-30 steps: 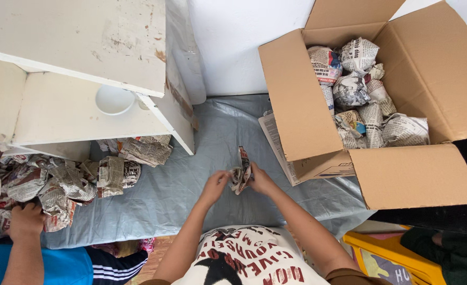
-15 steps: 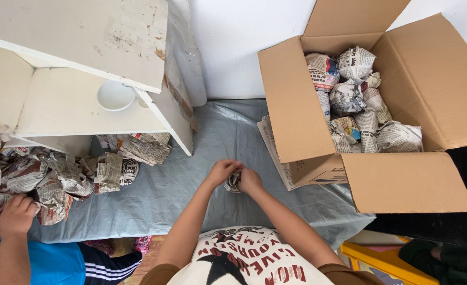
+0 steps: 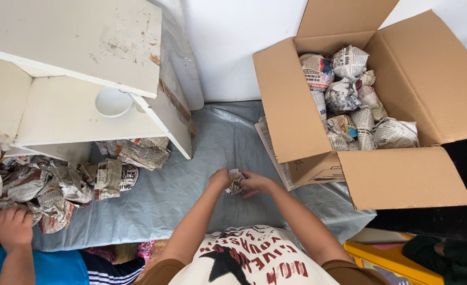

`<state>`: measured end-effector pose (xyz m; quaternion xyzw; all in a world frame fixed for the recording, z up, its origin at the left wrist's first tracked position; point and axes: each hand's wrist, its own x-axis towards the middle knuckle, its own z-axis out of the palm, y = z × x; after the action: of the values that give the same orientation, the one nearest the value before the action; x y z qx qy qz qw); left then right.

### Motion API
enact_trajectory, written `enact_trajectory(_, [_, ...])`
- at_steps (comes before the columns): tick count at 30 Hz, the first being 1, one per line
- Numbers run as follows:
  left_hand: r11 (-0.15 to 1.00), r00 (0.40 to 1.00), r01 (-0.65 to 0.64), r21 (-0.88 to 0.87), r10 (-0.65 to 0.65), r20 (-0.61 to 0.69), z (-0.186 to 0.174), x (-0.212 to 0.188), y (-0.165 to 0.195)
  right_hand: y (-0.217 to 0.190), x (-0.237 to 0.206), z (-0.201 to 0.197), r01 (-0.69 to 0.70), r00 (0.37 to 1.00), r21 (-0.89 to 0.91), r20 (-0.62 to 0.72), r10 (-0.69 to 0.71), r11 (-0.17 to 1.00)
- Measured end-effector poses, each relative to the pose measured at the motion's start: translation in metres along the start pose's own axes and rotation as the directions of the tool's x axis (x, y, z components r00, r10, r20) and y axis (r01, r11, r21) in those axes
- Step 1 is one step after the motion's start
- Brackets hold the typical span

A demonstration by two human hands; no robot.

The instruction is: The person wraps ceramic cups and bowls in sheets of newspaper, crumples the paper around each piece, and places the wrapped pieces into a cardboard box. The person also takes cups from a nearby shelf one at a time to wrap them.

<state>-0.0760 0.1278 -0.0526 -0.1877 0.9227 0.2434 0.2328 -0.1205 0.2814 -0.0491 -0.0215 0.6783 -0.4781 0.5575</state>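
Both of my hands meet over the grey sheet [image 3: 191, 184] in front of me. My left hand [image 3: 221, 178] and my right hand [image 3: 255, 183] press together around a small crumpled wad of newspaper [image 3: 235, 181], which shows only between the fingers. An open cardboard box [image 3: 291, 116] stands to the right, holding several newspaper-wrapped bundles [image 3: 344, 95].
A white shelf unit [image 3: 75, 68] with a white bowl [image 3: 113, 101] inside stands at the left. Crumpled newspaper [image 3: 59, 182] is heaped below it. Another person's hand [image 3: 15, 227] rests on that heap at the lower left. Flat newspaper [image 3: 269, 142] lies beside the box. A yellow object [image 3: 392, 261] sits at lower right.
The paper stood up between my hands a second ago; now it is squeezed into a small wad inside them. The other person's hand has stayed on the heap.
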Motion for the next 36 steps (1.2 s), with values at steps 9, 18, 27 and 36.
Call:
enact_trajectory(9, [0.994,0.977,0.004,0.113,0.021,-0.213,0.006,-0.005,0.017,0.012,0.016,0.013,0.103,0.972,-0.136,-0.196,-0.129,0.985])
enact_trajectory(18, [0.983,0.969,-0.165,-0.087,0.145,-0.202,0.015,-0.013,0.001,0.003,0.002,0.038,0.057,0.889,-0.18,-0.438,-0.132,0.982])
enact_trajectory(27, [0.712,0.811,-0.544,-0.444,0.31,-0.497,-0.007,-0.029,-0.017,-0.007,0.012,0.033,0.422,0.587,-0.563,-0.428,-0.687,0.711])
enact_trajectory(36, [0.804,0.754,-0.468,-0.368,0.146,-0.64,-0.031,-0.045,-0.014,-0.041,-0.015,0.018,0.643,0.544,-0.539,-0.178,-0.82,0.544])
